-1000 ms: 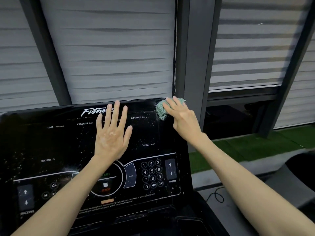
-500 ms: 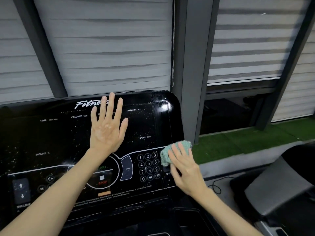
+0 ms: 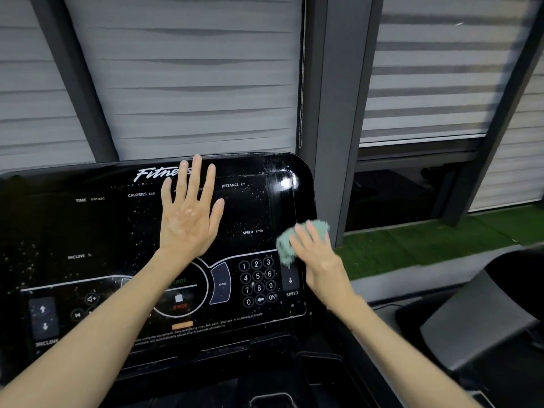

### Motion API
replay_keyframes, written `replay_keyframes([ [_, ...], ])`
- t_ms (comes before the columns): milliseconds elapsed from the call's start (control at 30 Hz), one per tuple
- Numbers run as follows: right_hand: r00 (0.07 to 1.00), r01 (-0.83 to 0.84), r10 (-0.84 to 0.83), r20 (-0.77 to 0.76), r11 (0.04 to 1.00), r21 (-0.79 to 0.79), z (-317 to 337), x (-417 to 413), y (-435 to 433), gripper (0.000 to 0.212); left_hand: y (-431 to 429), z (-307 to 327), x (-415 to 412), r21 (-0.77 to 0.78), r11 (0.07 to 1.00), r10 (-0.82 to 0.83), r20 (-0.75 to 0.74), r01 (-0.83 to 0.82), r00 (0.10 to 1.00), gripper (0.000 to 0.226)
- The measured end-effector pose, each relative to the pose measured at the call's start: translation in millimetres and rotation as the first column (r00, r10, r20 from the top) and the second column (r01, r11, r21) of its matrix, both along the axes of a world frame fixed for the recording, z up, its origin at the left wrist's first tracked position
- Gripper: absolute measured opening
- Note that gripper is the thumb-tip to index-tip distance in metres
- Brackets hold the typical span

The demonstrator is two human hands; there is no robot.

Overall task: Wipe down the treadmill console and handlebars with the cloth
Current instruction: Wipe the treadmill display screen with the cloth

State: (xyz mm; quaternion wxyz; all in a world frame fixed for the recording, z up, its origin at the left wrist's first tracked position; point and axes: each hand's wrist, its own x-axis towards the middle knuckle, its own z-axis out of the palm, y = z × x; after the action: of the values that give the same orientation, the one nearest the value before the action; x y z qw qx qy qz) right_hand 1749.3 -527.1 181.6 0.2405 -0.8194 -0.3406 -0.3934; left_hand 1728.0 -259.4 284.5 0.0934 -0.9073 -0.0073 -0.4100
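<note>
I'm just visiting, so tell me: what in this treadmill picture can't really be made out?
1. Head view: the cloth is blurred and partly under the right hand.
2. Anything above the speed arrow is hidden by the cloth.
3. The left hand covers the logo's end and one label on the console.
4. Handlebars: none identifiable; the bottom edge cuts the treadmill off.

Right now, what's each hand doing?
Left hand: open, flat on the console.
Right hand: open, pressing the cloth against the console's right edge.
</note>
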Motion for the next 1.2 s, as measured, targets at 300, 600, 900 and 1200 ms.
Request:
replay_keyframes([
  [300, 0.991, 0.126, -0.122, 0.049, 0.988, -0.089, 112, 56, 26, 0.074, -4, 0, -5, -0.007, 0.999, 0.032, -0.041, -0.033, 0.999, 0.062],
  [600, 0.989, 0.135, -0.128, 0.073, 0.987, -0.092, 31, 14, 15, 0.062, -14, -28, -19, -0.016, 1.000, -0.013, -0.078, 0.011, 0.997, 0.062],
  [900, 0.993, -0.066, 0.049, -0.110, 0.985, -0.158, -116, -65, -27, 0.097, -16, -32, -20, -0.040, 0.999, -0.008, -0.093, 0.004, 0.996, 0.062],
  [1200, 0.997, -0.050, 0.040, -0.070, 0.990, -0.136, -77, -44, -23, 0.066, -17, -32, -20, -0.042, 0.999, -0.009, -0.092, 0.005, 0.996, 0.061],
])
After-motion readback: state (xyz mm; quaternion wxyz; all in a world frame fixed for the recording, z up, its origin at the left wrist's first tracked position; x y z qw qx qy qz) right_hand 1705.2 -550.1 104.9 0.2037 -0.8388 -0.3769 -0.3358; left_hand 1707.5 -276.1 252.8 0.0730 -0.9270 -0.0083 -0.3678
